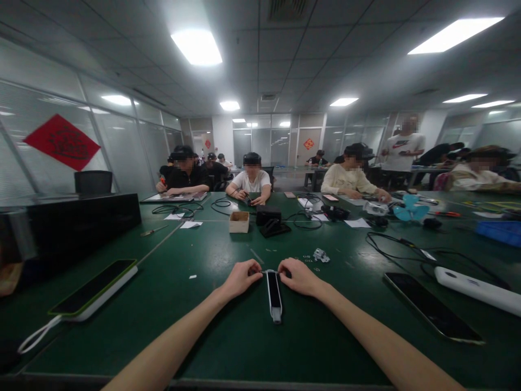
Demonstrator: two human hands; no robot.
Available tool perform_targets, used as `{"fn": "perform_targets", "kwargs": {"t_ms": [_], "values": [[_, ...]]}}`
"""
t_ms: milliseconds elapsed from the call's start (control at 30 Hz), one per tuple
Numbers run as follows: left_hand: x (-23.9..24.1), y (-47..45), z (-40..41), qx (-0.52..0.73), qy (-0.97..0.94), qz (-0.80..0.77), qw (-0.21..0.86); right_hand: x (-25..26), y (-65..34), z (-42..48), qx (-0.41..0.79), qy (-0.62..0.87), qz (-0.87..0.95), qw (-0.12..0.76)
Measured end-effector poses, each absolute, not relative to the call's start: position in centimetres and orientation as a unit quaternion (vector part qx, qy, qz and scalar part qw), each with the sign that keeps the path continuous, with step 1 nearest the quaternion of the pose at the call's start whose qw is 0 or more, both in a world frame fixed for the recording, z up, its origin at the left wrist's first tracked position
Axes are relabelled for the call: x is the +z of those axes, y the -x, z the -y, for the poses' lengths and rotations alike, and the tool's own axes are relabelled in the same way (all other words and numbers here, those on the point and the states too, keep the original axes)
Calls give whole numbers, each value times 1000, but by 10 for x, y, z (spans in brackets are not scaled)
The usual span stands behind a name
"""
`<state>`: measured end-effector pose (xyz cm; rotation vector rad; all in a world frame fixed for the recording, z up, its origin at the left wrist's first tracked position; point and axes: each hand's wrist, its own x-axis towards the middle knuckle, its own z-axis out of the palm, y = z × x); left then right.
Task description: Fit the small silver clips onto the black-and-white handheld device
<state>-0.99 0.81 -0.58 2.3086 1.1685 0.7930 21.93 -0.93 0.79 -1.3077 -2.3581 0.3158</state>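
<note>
A slim white device with a black face (274,293) lies lengthwise on the green table (228,336), straight in front of me. My left hand (241,277) is curled at the left of its far end, fingertips pinched against it. My right hand (300,276) is curled at the right of the same end, fingers also pressed to it. Whether a small part sits between the fingertips is too small to tell. A small white and grey part (321,254) lies just beyond my right hand, with several tiny bits beside it.
A phone in a green-edged case (95,287) lies at left, a dark phone (432,308) and a white power strip (476,287) at right. A cardboard box (239,221), black gear (272,221) and cables sit mid-table. Several people sit at the far side.
</note>
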Motion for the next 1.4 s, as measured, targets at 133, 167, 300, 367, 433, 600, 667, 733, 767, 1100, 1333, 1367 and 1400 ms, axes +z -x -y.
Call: {"fn": "perform_targets", "kwargs": {"t_ms": [133,167,300,367,433,600,667,733,767,1100,1333,1367,1400], "values": [[-8,9,-9,283,-841,-410,211,7,-218,10,115,464,850,222],[-8,9,-9,278,-844,-411,202,6,-218,10,115,463,850,224],[-7,6,-8,256,-855,-424,154,6,-218,9,121,462,849,226],[-5,5,-7,249,-859,-426,135,5,-218,9,122,463,849,224],[-4,3,-6,242,-863,-426,122,5,-218,9,118,461,851,221],[-2,2,-3,229,-868,-428,106,10,-223,8,87,438,872,199],[-1,3,-2,226,-869,-429,102,14,-228,6,73,440,876,187],[0,3,0,223,-869,-430,103,17,-236,2,53,458,870,173],[0,3,0,221,-869,-430,105,19,-241,0,39,472,865,164],[-4,4,-2,229,-868,-430,102,29,-289,-12,5,612,790,41],[-5,4,-3,232,-867,-429,99,23,-304,-23,12,621,783,37],[-5,4,-3,233,-867,-430,100,24,-306,-24,11,622,782,39],[-5,4,-3,234,-865,-431,101,24,-308,-24,9,624,781,41]]}}
